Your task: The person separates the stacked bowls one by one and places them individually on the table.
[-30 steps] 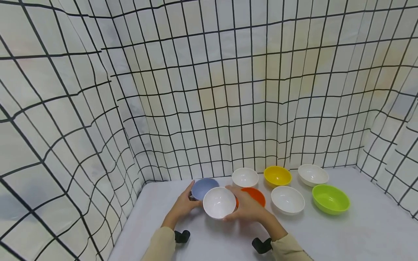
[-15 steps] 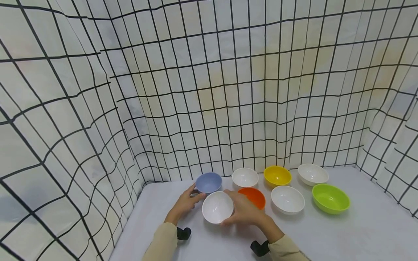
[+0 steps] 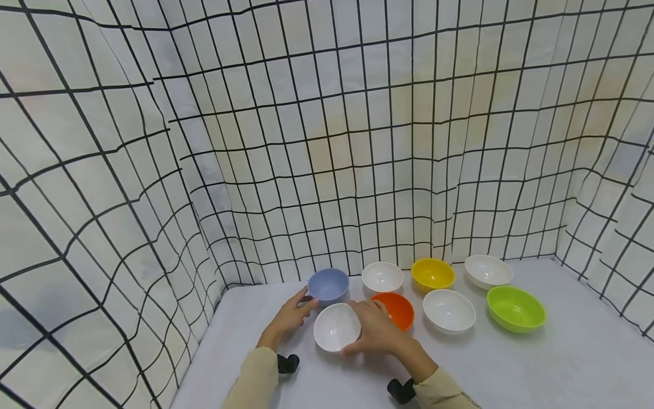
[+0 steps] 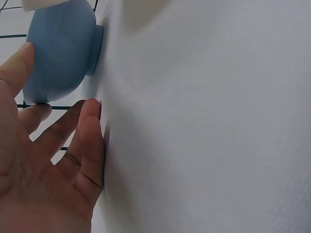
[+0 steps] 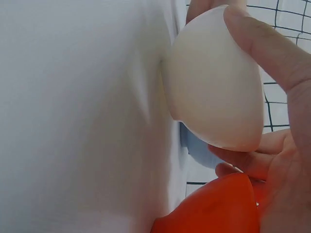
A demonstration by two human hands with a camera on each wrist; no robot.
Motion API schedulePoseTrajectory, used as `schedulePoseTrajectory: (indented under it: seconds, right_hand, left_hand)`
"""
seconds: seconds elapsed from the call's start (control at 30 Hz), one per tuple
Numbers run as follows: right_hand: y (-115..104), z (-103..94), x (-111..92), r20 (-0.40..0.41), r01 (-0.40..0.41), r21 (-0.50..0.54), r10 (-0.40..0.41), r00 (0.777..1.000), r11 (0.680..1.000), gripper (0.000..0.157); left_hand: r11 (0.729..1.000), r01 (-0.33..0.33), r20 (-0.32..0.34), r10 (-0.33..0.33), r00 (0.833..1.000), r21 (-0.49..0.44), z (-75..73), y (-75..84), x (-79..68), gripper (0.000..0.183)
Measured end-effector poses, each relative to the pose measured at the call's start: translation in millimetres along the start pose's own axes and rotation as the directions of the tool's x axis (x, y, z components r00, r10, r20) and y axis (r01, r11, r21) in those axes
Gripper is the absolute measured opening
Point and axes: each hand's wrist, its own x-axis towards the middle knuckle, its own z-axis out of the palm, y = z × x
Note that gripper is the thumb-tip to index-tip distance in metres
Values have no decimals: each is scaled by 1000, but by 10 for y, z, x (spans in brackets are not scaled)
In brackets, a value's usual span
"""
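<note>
Thumb and fingers of my right hand (image 3: 377, 329) grip a white bowl (image 3: 334, 329) on opposite sides. In the right wrist view this bowl (image 5: 209, 82) has its foot right by the tabletop, its mouth facing away from it. Just behind it in the head view, a blue bowl (image 3: 327, 284) stands on the table. My left hand (image 3: 288, 319) is at the blue bowl's left side, thumb and index fingertips against its outer wall, the other fingers loosely spread, as the left wrist view shows. An orange bowl (image 3: 401, 309) is beside my right hand, partly hidden by it.
Another white bowl (image 3: 382, 277) and a yellow bowl (image 3: 432, 275) stand along the back. To the right are two more white bowls, one nearer (image 3: 449, 311) and one farther (image 3: 489, 271), and a green bowl (image 3: 516, 309). Grid-patterned white walls (image 3: 306, 170) enclose the white table.
The blue bowl has moved back and slightly right, and my left hand's hold on it has loosened. The white bowl in my right hand has come slightly nearer and left.
</note>
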Motion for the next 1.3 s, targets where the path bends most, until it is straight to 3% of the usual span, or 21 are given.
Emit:
schedulePoseTrajectory:
  seconds: [0.2, 0.6, 1.3]
  right_hand:
    - [-32, 24, 17, 17, -50, -87, 51, 999, 995, 115]
    - [-60, 66, 55, -15, -71, -193, 69, 997, 979, 116]
    - [-79, 128, 93, -53, -92, -232, 82, 995, 968, 111]
  left_hand:
    - [1000, 21, 4, -21, 1000, 4, 13, -2, 13, 70]
    - [999, 39, 8, -39, 999, 18, 9, 8, 28, 71]
    - [999, 26, 7, -26, 1000, 24, 15, -13, 45, 73]
